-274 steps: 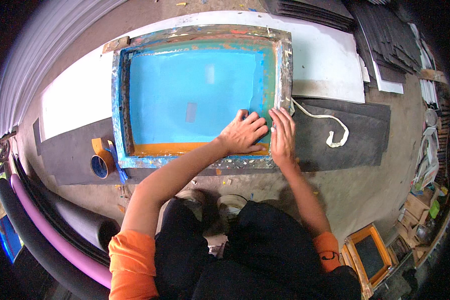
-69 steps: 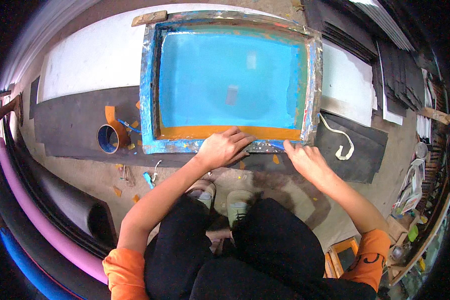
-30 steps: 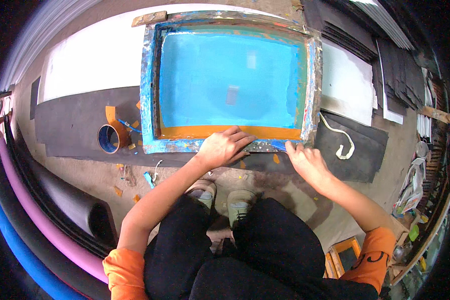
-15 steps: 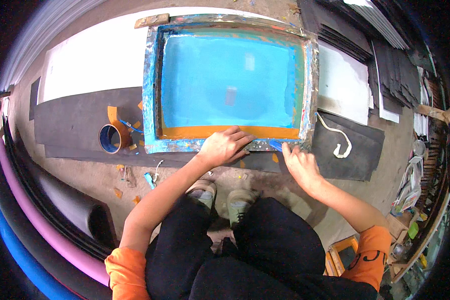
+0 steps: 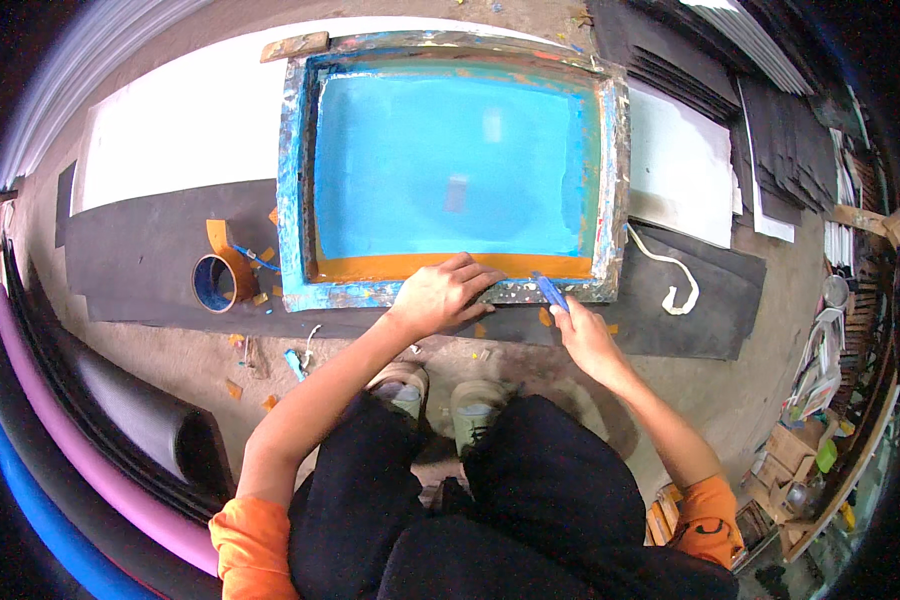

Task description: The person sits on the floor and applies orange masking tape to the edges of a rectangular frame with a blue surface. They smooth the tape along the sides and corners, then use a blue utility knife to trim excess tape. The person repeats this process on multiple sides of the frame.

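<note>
A person is crouching on a dusty floor over a screen-printing frame [image 5: 453,170], whose blue mesh is lying flat inside a paint-stained wooden border. The left hand [image 5: 443,296] is pressing down on the near rail of the frame, fingers spread and flat, gripping nothing, with the fingertips reaching the strip of orange tape [image 5: 450,266] that is running along the lower edge of the mesh. The right hand [image 5: 583,335] is sitting just beside the frame's near right corner, pinching a small blue tool [image 5: 549,291] between thumb and fingers; the tool's tip is touching the rail, though what kind of tool it is cannot be told. The frame is resting on a long black sheet [image 5: 160,255] with a white sheet [image 5: 185,130] behind it. A roll of orange tape [image 5: 216,281] is lying on the black sheet to the left of the frame, and a white cord [image 5: 670,275] is curling on it to the right. Scraps of orange tape are scattering over the floor near the person's shoes [image 5: 440,395].
</note>
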### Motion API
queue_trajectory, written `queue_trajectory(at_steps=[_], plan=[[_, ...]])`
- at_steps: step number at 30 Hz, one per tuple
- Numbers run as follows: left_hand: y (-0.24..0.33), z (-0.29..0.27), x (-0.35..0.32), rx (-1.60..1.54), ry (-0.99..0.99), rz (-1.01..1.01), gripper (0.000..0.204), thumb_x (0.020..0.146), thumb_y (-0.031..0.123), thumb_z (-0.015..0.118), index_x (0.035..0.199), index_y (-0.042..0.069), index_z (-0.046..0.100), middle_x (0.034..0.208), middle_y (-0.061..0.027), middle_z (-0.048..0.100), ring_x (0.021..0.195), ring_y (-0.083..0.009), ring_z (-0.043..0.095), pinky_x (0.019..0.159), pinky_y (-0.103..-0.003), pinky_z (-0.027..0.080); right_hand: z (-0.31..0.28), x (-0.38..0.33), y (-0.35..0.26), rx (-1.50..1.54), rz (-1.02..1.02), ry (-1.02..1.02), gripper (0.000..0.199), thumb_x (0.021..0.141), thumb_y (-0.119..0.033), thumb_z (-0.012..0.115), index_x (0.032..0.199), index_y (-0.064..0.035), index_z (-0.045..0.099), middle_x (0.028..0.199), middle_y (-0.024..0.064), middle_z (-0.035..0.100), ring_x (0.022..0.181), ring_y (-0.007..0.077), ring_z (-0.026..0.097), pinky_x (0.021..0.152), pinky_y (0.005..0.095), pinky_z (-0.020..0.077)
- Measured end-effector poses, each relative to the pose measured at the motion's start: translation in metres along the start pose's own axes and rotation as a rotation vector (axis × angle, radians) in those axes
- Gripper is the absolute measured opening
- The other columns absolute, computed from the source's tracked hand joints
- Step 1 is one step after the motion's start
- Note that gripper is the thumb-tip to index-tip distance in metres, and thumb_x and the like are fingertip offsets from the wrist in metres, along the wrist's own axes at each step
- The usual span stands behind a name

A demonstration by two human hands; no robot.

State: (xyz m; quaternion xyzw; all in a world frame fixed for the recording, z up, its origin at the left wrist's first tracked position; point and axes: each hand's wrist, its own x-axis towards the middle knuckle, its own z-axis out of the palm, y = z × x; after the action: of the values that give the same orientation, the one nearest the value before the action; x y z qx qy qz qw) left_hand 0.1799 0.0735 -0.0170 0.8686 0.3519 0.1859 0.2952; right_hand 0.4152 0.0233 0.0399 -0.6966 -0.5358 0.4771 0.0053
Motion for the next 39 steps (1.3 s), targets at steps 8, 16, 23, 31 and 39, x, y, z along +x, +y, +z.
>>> queue_trajectory(at_steps=[8,16,23,31,39], plan=[[-0.006,0.006,0.042,-0.36,-0.138,-0.198,0.027,0.083,0.032,0.054,0.09,0.009,0.065,0.082,-0.0107,0.064,0.077,-0.029,0.06,0.07,-0.038,0.048,-0.02,0.026,0.015,-0.012,-0.08,0.484,0.031,0.091,-0.031,0.047,0.097,-0.0014,0.05,0.073,0.0246,0.058,0.074,0.0424,0.057,0.058,0.0481,0.0421],[-0.019,0.009,0.079,-0.587,-0.324,0.067,0.014,0.079,0.012,0.057,0.087,0.005,0.066,0.08,-0.0121,0.065,0.076,-0.0291,0.062,0.07,-0.036,0.049,-0.003,0.03,0.022,-0.037,-0.049,0.615,0.03,0.09,-0.032,0.047,0.096,-0.0018,0.051,0.072,0.0245,0.058,0.068,0.0424,0.057,0.054,0.048,0.0416],[-0.025,0.02,0.073,-0.422,-0.27,0.211,0.015,0.084,0.016,0.054,0.09,0.005,0.062,0.088,-0.0097,0.064,0.082,-0.0272,0.061,0.074,-0.038,0.049,0.005,0.036,0.028,-0.072,-0.08,0.684,0.027,0.09,-0.031,0.048,0.091,-0.0039,0.051,0.069,0.0226,0.058,0.064,0.0414,0.058,0.053,0.0476,0.0417],[-0.012,0.023,0.064,-0.306,-0.206,0.094,0.011,0.084,0.016,0.052,0.089,0.007,0.057,0.078,-0.0114,0.06,0.077,-0.0312,0.059,0.068,-0.041,0.047,0.005,0.036,0.024,-0.07,-0.094,0.69,0.029,0.089,-0.033,0.048,0.089,-0.0035,0.051,0.066,0.023,0.058,0.062,0.0412,0.057,0.052,0.0474,0.0415],[-0.003,0.028,0.067,-0.26,-0.196,-0.071,0.009,0.084,0.014,0.051,0.086,0.007,0.055,0.077,-0.0142,0.06,0.076,-0.0341,0.059,0.066,-0.043,0.047,0.005,0.034,0.02,-0.18,-0.062,0.637,0.033,0.089,-0.033,0.049,0.091,-0.0001,0.052,0.062,0.0229,0.057,0.061,0.0407,0.058,0.052,0.0467,0.0422]])
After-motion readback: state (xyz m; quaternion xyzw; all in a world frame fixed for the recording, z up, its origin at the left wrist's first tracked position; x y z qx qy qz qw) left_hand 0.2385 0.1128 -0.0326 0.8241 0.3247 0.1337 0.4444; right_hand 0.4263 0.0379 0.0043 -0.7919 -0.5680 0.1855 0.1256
